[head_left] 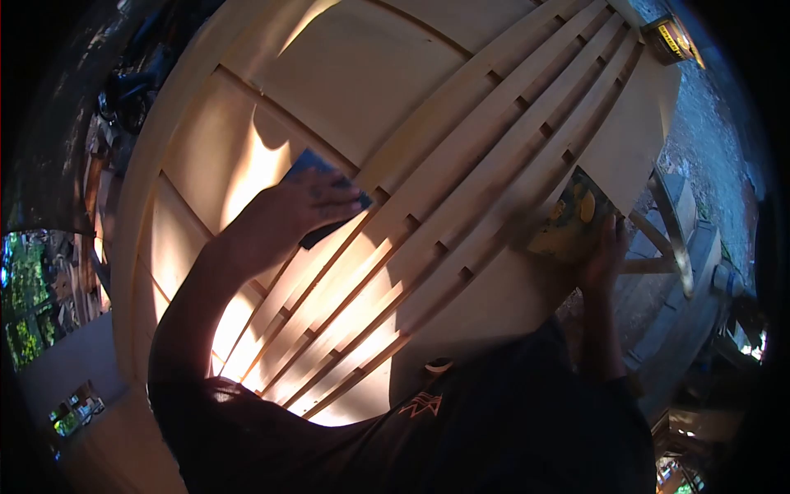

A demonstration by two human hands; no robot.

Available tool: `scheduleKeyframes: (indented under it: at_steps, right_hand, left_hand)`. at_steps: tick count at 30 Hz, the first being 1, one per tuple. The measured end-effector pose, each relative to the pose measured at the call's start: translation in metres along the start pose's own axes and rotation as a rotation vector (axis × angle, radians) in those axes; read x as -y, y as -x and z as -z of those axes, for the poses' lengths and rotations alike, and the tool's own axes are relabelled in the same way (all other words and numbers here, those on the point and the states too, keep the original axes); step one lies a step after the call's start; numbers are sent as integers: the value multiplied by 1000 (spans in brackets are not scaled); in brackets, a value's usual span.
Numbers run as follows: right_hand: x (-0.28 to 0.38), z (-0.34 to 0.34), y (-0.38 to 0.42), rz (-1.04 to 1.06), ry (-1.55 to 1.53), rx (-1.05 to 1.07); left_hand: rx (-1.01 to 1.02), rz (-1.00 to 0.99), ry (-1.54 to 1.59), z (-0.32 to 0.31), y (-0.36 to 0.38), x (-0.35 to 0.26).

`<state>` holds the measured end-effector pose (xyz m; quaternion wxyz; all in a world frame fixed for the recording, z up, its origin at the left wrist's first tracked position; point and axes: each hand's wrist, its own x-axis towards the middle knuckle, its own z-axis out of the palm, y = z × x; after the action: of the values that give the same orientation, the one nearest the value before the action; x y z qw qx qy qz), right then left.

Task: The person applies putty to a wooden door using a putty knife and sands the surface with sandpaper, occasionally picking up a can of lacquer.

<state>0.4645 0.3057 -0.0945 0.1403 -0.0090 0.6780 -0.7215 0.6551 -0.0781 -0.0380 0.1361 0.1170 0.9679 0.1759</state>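
Observation:
My left hand [317, 198] lies over a dark blue flat piece [303, 162] that looks like a sheet of sandpaper. Its fingers hold the piece against the pale wooden panel, beside the outermost of several long curved wooden strips [461, 165]. On the right, my right hand [605, 251] is at the edge of a yellow and dark patterned thing [568, 218], its fingers against the side. Shadow hides much of that thing, so I cannot make out its kind. Small wooden blocks [520, 103] sit in the gaps between the strips.
A tin with a yellow label [671, 39] stands at the far right end of the panel [370, 82]. Wooden trestle legs [671, 235] show at the right, over rough ground. A motorbike-like dark shape [127, 99] is at the left. Bright sunlight patches fall on the wood.

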Motion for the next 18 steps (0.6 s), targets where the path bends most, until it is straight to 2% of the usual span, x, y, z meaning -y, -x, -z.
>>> scheduleKeyframes:
  at_steps: [3,4,6,7,8,10,12,15,18]
  right_hand:
    - [-2,7,-3,28,142,34]
    - [-4,5,-5,16,12,56]
    - [-10,8,-8,51,-26,68]
    - [-9,8,-7,61,-44,72]
    - [-5,5,-5,63,-25,66]
    - [1,2,-4,111,52,107]
    - [1,1,-3,117,55,119]
    - [-3,5,-7,100,8,85]
    - [0,3,-4,154,136,70]
  left_hand:
    - [108,45,-63,13,27,-17]
    - [163,51,-70,25,29,-25]
    - [266,81,-123,33,22,-24]
    - [110,25,4,34,9,-17]
    - [-17,-80,-95,33,-11,-8]
    - [-128,-94,-152,31,-58,12]
    - [-180,-59,1,42,-98,18]
    - [-172,-64,133,32,-132,29]
    - [60,45,65,45,-102,4]
